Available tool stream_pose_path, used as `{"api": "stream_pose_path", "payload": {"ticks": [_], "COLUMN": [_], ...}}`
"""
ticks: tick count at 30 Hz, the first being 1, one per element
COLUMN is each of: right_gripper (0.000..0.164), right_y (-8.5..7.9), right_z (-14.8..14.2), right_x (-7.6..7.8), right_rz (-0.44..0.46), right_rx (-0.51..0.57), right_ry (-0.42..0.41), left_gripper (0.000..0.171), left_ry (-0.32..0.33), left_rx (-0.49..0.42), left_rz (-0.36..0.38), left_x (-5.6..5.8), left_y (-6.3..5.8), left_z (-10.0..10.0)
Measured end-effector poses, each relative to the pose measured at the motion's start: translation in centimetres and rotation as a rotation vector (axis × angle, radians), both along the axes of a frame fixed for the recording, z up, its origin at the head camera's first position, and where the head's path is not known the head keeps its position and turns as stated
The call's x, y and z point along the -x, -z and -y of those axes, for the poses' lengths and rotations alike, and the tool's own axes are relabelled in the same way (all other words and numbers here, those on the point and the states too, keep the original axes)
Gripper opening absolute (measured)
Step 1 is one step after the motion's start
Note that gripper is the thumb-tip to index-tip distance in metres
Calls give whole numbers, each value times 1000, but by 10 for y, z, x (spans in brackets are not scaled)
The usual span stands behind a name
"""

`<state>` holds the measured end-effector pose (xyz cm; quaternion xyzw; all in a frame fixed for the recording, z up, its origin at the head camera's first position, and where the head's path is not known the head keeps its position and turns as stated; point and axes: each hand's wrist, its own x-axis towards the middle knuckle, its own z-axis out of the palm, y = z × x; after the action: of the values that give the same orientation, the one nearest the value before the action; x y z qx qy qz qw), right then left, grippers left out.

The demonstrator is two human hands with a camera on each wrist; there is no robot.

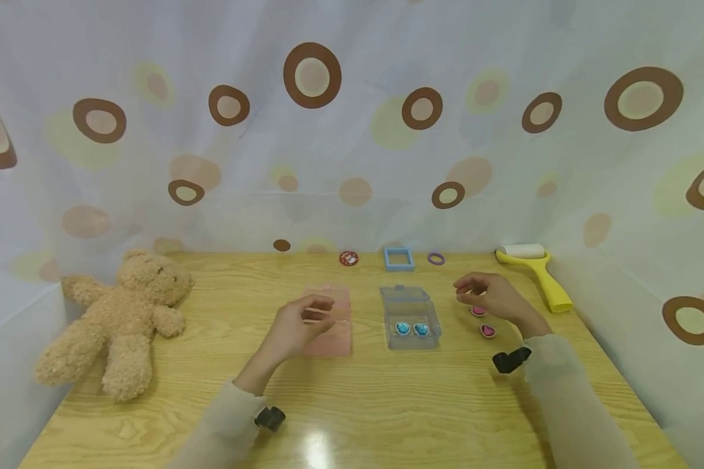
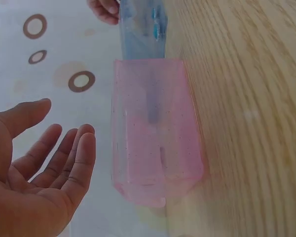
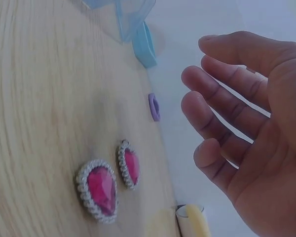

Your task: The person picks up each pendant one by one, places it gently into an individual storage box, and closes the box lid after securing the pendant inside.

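My left hand (image 1: 295,327) hovers at the left edge of a pink plastic box (image 1: 336,339), its fingers loosely bent and holding nothing. The pink box stands with its lid back in the left wrist view. Between the hands sits a clear bluish box (image 1: 413,344), lid open toward the back, with two blue heart-shaped gems (image 1: 402,328) inside. My right hand (image 1: 491,296) is held above the table with relaxed, empty fingers. Near it lie two pink gems with silvery beaded rims, the nearer pink gem (image 1: 488,331) and the farther pink gem (image 3: 129,165).
A teddy bear (image 1: 126,312) lies at the left. Along the back are a red round patterned piece (image 1: 349,258), a blue square frame (image 1: 399,259) and a purple ring (image 1: 436,258). A yellow-handled lint roller (image 1: 542,270) lies back right. A spotted curtain (image 1: 352,143) encloses the table.
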<state>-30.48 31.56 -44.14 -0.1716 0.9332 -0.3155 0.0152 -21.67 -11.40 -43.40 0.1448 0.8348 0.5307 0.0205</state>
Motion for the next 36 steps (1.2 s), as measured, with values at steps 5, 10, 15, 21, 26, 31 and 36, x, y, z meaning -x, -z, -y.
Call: {"api": "stream_pose_path", "payload": {"ticks": [5, 10, 15, 21, 26, 31, 36], "right_gripper": [30, 32, 34, 34, 38, 43, 45], "right_y": [5, 13, 20, 28, 35, 36, 36], "right_z": [-9, -20, -29, -38, -41, -42, -42], "right_x": [0, 0, 3, 4, 5, 5, 5], "right_rz": [1, 27, 63, 124, 171, 189, 203], "right_rx": [-15, -13, -17, -28, -36, -34, -50], "right_ry": [26, 54, 82, 113, 137, 140, 140], "left_gripper": [35, 37, 41, 44, 49, 54, 57], "left_ry": [-36, -50, -71, -96, -101, -89, -62], "left_rx": [-24, -42, -61, -70, -63, -32, -7], "left_rz": [34, 55, 108, 139, 150, 145, 179], "left_x": [1, 0, 0, 0, 0, 0, 0], "left_y": [6, 10, 12, 15, 20, 22, 24], "left_z": [9, 19, 28, 35, 40, 45, 47]}}
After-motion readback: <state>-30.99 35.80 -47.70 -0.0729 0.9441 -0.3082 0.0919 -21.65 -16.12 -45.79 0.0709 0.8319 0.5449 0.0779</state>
